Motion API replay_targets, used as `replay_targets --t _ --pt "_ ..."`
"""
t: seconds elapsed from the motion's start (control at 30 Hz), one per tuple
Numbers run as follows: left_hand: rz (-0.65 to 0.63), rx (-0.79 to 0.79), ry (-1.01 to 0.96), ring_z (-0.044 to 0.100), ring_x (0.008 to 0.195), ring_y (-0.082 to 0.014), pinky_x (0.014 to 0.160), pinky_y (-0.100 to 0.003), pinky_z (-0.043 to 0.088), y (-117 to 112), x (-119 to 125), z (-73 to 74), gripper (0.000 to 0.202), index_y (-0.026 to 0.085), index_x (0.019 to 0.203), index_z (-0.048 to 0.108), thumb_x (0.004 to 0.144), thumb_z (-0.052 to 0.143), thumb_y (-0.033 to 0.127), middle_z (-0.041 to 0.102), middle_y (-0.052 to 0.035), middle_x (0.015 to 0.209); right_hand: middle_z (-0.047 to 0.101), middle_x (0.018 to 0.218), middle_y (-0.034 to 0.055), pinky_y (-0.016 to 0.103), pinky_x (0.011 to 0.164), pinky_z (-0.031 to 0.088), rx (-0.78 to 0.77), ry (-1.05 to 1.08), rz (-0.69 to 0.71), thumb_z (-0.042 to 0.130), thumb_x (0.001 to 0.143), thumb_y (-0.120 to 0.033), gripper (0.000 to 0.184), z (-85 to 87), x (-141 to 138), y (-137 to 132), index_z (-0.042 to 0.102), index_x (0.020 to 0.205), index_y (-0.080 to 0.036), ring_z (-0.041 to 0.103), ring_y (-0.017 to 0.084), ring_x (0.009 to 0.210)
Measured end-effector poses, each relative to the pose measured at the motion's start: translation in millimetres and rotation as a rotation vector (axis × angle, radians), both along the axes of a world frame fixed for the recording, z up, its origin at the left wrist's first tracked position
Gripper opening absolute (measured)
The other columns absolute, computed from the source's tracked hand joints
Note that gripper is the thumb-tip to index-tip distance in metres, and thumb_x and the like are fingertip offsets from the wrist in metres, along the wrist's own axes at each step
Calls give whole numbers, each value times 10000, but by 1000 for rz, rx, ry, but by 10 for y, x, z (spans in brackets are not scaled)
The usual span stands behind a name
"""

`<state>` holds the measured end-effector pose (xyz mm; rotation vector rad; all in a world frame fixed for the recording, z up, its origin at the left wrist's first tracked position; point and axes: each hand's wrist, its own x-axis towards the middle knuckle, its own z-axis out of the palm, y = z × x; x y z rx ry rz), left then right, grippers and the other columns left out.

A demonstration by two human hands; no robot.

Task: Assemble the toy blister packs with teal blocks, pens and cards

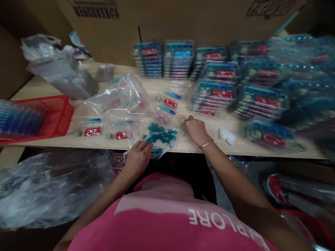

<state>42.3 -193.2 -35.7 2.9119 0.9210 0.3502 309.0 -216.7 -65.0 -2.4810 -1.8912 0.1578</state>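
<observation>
A large clear plastic bag (123, 99) lies on the wooden table, with small teal square pieces (161, 134) heaped at its near end. My left hand (140, 155) is closed on the bag's near edge, just left of the pieces. My right hand (194, 129) rests on the tabletop right of the bag, its fingers curled in a pinch; whatever is in them is hidden. Beyond the bag are red patterned packets (170, 103) and blue pens (172, 94). Two more red packets sit left of my left hand, partly under plastic. A white crumpled piece (226, 136) lies right of my right hand.
Stacks of clear packed trays (213, 94) fill the table's right and back. At left stands a red basket (61, 115) of blue items, near grey-white plastic trays (62, 75). Cardboard (183, 21) walls the back. Plastic sheeting (52, 188) hangs below the left edge.
</observation>
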Motion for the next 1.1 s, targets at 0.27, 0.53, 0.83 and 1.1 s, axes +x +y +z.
replay_targets --t 0.27,0.53,0.83,1.1 --pt "137 -133 138 630 834 -244 702 -331 497 115 319 -186 202 138 911 646 829 477 63 661 -122 907 594 1057 124 330 753 473 329 90 -1 496 843 -148 245 48 1 -285 619 1055 -145 574 235 908" --pt "120 -437 -598 579 612 -101 573 -209 469 187 159 -247 160 178 929 660 785 609 226 667 -3 776 631 911 33 265 729 505 672 776 228 499 880 -160 152 196 -789 -534 617 962 -207 606 143 807" --pt "61 -488 -500 613 698 -129 676 -263 520 255 147 -265 261 177 1034 613 812 547 299 688 -26 869 617 986 62 296 844 486 542 643 245 453 878 -139 195 168 -896 -419 600 984 -212 586 171 954" --pt "-68 -224 -312 638 885 -184 798 -310 521 277 170 -366 227 180 1047 588 887 436 230 679 -77 977 621 956 71 277 807 469 354 325 -28 504 817 -78 232 12 149 -424 670 948 -172 606 182 887"
